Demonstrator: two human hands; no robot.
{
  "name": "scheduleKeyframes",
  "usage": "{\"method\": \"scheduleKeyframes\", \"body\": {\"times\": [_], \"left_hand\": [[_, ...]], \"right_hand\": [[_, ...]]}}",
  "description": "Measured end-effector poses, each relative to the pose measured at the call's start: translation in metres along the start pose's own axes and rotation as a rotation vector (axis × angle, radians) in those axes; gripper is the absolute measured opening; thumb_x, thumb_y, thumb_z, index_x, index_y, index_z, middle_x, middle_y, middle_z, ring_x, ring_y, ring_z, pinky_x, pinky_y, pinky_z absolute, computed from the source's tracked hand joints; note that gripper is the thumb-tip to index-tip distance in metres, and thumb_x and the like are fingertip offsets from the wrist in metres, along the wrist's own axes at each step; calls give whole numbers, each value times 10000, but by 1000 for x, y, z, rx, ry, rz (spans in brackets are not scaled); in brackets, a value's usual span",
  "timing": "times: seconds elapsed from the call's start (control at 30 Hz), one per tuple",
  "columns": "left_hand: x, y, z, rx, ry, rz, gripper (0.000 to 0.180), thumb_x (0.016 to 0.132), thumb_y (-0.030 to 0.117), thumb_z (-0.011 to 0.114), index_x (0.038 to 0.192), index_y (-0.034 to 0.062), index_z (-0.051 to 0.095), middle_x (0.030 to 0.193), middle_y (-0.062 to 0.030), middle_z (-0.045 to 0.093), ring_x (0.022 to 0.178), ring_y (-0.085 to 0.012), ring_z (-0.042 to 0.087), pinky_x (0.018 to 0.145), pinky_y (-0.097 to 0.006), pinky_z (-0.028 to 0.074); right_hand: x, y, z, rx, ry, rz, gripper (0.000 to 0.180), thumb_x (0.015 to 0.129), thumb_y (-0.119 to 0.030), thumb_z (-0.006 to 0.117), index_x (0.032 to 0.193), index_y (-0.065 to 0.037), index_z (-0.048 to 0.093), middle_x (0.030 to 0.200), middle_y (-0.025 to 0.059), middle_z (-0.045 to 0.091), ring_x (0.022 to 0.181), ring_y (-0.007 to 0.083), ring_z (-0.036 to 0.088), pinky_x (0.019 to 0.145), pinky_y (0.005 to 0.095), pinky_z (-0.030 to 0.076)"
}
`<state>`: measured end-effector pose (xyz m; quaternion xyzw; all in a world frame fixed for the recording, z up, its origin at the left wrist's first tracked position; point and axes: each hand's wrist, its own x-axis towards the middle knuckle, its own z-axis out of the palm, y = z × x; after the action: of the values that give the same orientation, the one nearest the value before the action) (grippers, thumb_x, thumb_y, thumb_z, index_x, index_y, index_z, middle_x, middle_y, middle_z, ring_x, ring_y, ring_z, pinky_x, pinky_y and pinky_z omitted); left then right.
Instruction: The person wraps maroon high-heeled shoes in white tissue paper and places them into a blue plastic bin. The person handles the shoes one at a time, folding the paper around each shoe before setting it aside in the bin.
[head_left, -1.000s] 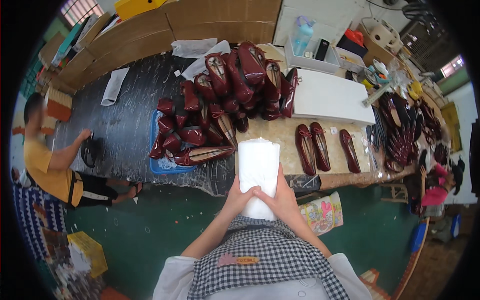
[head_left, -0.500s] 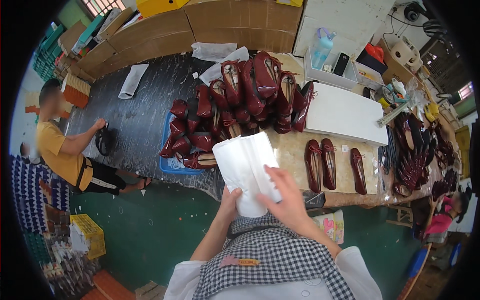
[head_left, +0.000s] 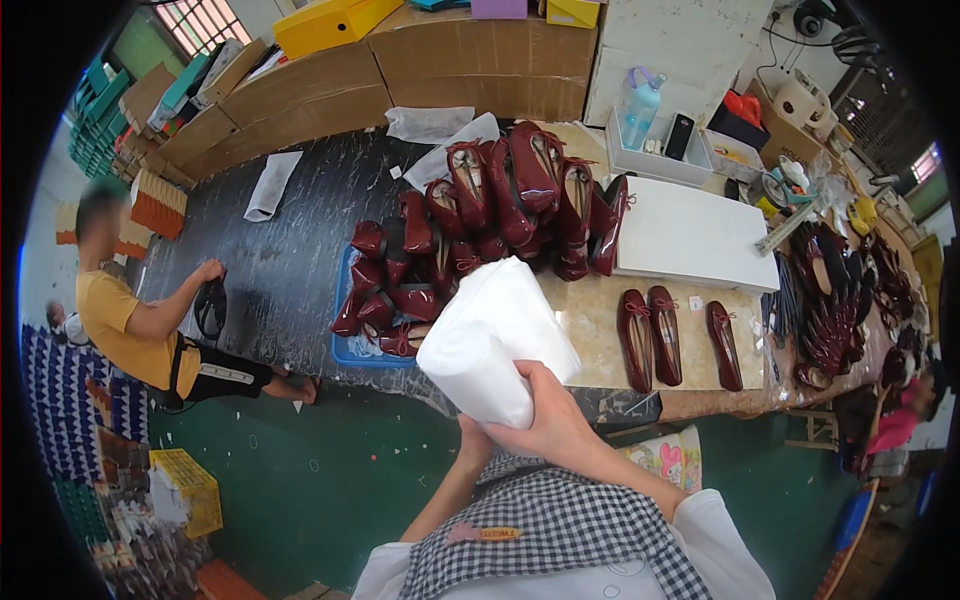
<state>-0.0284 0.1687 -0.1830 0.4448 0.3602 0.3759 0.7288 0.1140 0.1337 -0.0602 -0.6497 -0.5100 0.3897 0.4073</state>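
I hold a thick white bundle [head_left: 495, 340] of thin, soft sheets or bags, rolled over on its near left side; whether it is paper or plastic I cannot tell. My right hand [head_left: 545, 412] grips its near right side, thumb and fingers wrapped around it. My left hand [head_left: 474, 442] is closed under its lower end, most of its fingers hidden. Beyond the bundle lies a heap of dark red patent ballet flats [head_left: 465, 190], some in a blue tray [head_left: 375, 352]. Right of the bundle, a pair of these flats [head_left: 650, 340] and a single one [head_left: 724, 345] lie soles down.
A white box [head_left: 695, 235] lies on the table behind the flats. Farther back a white tray [head_left: 650, 155] holds a blue bottle [head_left: 642, 105]. More dark red shoe parts [head_left: 825, 310] cover the right end. At the left a person in a yellow shirt [head_left: 140, 310] handles a black item [head_left: 210, 308].
The bundle has been turned and partly rolled over, showing a thicker side. My right hand has gone from lying on its face to gripping its near edge; my left hand has slipped underneath.
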Motion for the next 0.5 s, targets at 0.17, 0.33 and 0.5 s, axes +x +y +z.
{"method": "scheduleKeyframes", "body": {"times": [0.17,0.33,0.5], "left_hand": [[9,2,-10,-11,39,198,1064,750,845,244,1387,-7,284,1352,-162,418,1230,-266,437,1013,-389,380],[58,14,-54,-336,136,7,1113,710,869,231,1423,15,234,1414,-163,353,1283,-273,381,1046,-393,352],[66,27,-37,-220,53,-288,1100,705,865,267,1431,39,227,1427,-160,337,1304,-292,356,1068,-426,326]], "right_hand": [[-7,-12,-3,22,-38,22,750,666,-241,794,1252,5,396,1134,215,557,1071,344,553,889,382,450],[-23,-6,-47,242,-150,-61,780,654,-185,810,1282,-4,387,1196,172,535,1139,250,516,945,349,411],[-29,28,-61,487,-74,136,857,662,-95,784,1371,0,310,1259,121,497,1174,206,475,990,347,378]]}}
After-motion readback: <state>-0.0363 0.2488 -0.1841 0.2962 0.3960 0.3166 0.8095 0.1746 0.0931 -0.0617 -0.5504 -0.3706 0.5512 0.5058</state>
